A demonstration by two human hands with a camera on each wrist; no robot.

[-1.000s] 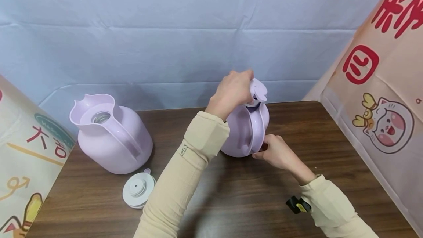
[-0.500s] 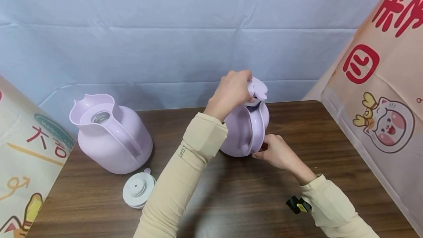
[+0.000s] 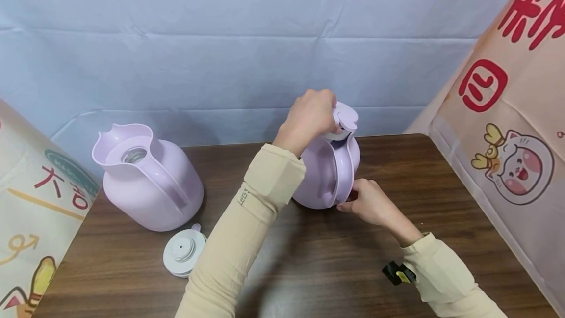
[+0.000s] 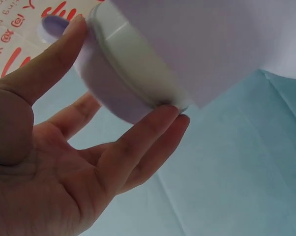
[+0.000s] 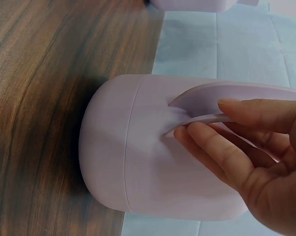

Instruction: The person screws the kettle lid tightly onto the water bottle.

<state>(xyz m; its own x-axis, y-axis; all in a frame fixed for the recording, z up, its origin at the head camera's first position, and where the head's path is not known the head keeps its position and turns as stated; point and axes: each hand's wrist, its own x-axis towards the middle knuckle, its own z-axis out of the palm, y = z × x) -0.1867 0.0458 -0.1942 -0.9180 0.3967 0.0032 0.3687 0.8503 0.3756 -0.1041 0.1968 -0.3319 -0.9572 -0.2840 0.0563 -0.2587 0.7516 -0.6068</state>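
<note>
A light purple vacuum jug (image 3: pixel 313 175) stands upright on the right half of the wooden table. My left hand (image 3: pixel 309 119) grips its lid (image 3: pixel 346 116) from the side; in the left wrist view thumb and fingers span the lid's purple and white rim (image 4: pixel 131 64). The lid sits at the jug's mouth, with a dark gap beneath its near edge. Low on the jug's handle (image 3: pixel 343 175), my right hand (image 3: pixel 372 202) pinches the strip between thumb and fingers, as the right wrist view shows with the jug body (image 5: pixel 153 162) behind.
A second light purple jug (image 3: pixel 132 195), lidless at the mouth, stands on the left. Beside it a white lid (image 3: pixel 182 253) lies underside up on the table (image 3: pixel 326 269). A small black and yellow item (image 3: pixel 398 274) is by the right sleeve. A pale cloth (image 3: pixel 220 63) hangs behind.
My left hand and the lid it holds shift very slightly upward and the lid appears turned a little. The right hand and both jugs stay in place.
</note>
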